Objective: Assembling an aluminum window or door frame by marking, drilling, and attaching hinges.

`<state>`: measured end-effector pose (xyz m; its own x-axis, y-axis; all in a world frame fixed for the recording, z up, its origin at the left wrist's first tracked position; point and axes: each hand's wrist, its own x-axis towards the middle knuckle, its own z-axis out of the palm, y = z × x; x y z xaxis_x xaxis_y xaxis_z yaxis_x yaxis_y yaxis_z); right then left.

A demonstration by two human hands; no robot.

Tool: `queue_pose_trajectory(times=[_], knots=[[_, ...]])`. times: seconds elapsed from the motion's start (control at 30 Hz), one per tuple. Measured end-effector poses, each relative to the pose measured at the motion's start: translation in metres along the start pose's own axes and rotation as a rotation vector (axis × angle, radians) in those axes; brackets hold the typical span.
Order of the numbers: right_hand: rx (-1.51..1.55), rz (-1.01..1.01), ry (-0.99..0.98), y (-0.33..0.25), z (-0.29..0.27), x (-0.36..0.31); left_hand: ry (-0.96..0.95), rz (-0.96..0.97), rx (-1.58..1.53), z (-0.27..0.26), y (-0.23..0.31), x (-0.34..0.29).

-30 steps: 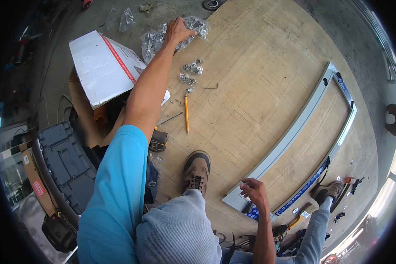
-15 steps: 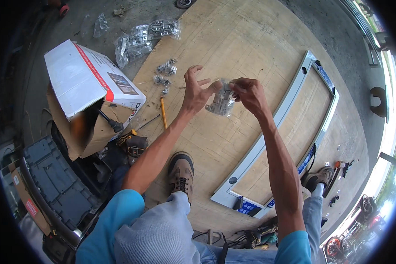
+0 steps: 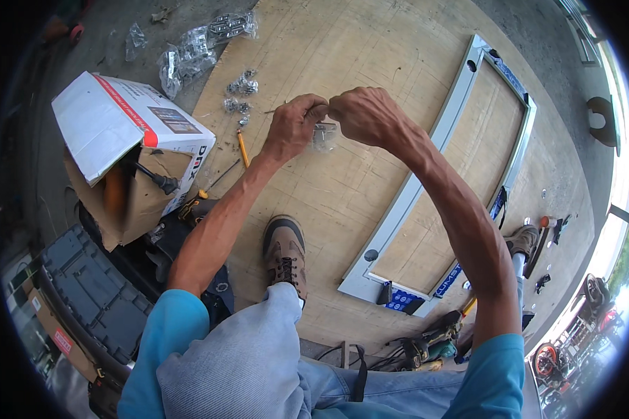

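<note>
Left grip (image 3: 293,129) and right grip (image 3: 368,116), close together, pinch a clear bag of metal parts (image 3: 323,140), hanging between them on their near side over the plywood board (image 3: 342,209), inward of its left edge; the bag's long axis is partly hidden.

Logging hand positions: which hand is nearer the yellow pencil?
Left: in view, the left hand is right of the yellow pencil; the right hand is farther right.
</note>
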<state>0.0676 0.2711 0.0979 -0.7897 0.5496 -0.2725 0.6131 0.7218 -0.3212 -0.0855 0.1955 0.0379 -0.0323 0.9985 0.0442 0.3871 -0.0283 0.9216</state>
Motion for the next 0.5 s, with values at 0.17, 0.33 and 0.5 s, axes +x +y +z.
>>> queue_pose_trajectory(times=[0.17,0.33,0.5], knots=[[0.073,-0.097,0.678,-0.015,0.058,0.006,-0.164,-0.257,-0.529,-0.026,-0.030,0.021],[0.382,0.091,0.368,-0.003,0.080,-0.007,-0.320,-0.258,-0.042,-0.021,-0.033,0.008],[0.987,0.221,0.138,0.002,0.070,-0.012,-0.260,-0.325,-0.229,-0.013,-0.039,-0.018]])
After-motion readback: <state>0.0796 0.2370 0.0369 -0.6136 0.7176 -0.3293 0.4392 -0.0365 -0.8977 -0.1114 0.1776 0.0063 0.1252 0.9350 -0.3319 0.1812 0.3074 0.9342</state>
